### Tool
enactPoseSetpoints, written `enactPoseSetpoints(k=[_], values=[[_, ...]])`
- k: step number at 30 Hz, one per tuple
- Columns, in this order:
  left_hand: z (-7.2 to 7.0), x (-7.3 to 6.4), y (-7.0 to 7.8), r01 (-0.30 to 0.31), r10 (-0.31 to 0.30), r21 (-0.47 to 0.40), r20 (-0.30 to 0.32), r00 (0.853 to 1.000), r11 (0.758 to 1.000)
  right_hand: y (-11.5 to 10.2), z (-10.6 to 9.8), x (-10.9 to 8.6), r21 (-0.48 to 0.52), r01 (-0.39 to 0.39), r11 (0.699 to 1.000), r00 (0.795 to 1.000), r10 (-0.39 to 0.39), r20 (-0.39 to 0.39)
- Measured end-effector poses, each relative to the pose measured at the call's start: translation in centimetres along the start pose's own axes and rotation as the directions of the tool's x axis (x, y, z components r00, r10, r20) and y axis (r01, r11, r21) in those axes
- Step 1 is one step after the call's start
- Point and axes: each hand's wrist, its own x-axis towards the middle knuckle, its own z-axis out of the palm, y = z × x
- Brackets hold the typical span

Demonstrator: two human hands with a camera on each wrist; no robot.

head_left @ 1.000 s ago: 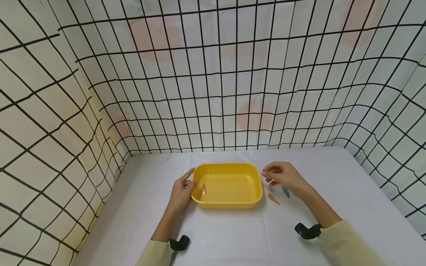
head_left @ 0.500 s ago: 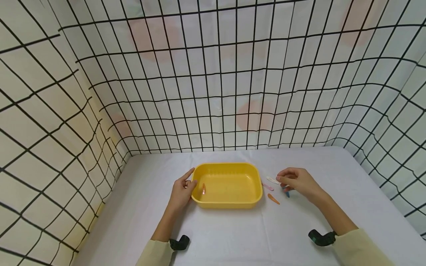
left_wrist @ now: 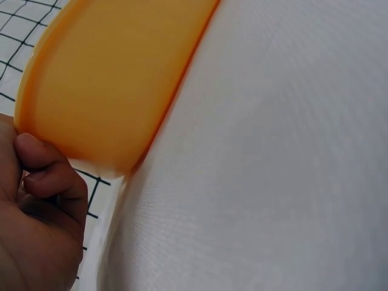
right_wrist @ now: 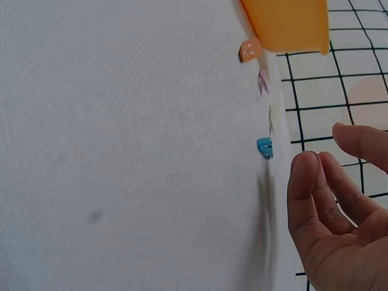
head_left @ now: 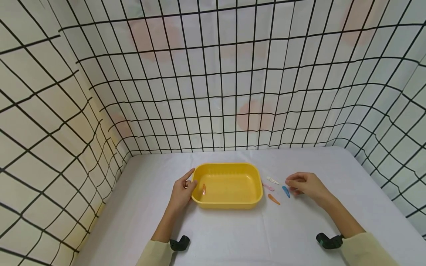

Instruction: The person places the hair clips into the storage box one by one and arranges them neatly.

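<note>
nearest are the pale sleeves (head_left: 155, 253) and a black wrist camera (head_left: 179, 242) on each arm, over the white-covered desk (head_left: 233, 240). a little farther, an orange clip (head_left: 274, 199) lies on the desk, just beside the near right corner of the yellow tray (head_left: 226, 205); its wide end is toward the tray, and its long axis runs away from it, to the near right. the blue clip (head_left: 286, 191) has a steeper axis, mostly near to far, with the far end leaning left. the left hand (head_left: 181, 190) pinches the tray's left rim, with the thumb over the edge. in the tray, near that wall, one reddish clip (head_left: 204, 189) points almost straight away from the person. the right hand (head_left: 307, 186) has moved to the right, away from the tray, and now the blue clip and the white clip (head_left: 273, 180) show fully. its fingers are lightly bent, the thumb stands apart, and i see nothing held, so i judge that this hand is between two actions and four clips are left outside. the pink clip (head_left: 268, 187) slants from the tray's right side toward the near right; whether it touches the tray i cannot tell. the white one lies behind it, almost parallel. farthest is the black grid (head_left: 236, 111) on the pale wall.
</note>
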Motion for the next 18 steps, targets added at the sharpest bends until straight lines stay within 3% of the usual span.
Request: enactPoseSetpoints(k=[7, 18], values=[[0.0, 0.0, -0.1, 0.001, -0.001, -0.020, 0.012, 1.000, 1.000, 1.1, 0.2, 0.3, -0.018, -0.034, 0.999, 0.999, 0.034, 0.001], [0.0, 0.0, -0.1, -0.004, 0.004, -0.011, 0.003, 1.000, 1.000, 1.3, 0.8, 0.8, -0.195, 0.001, 0.981, 1.000, -0.007, -0.029]])
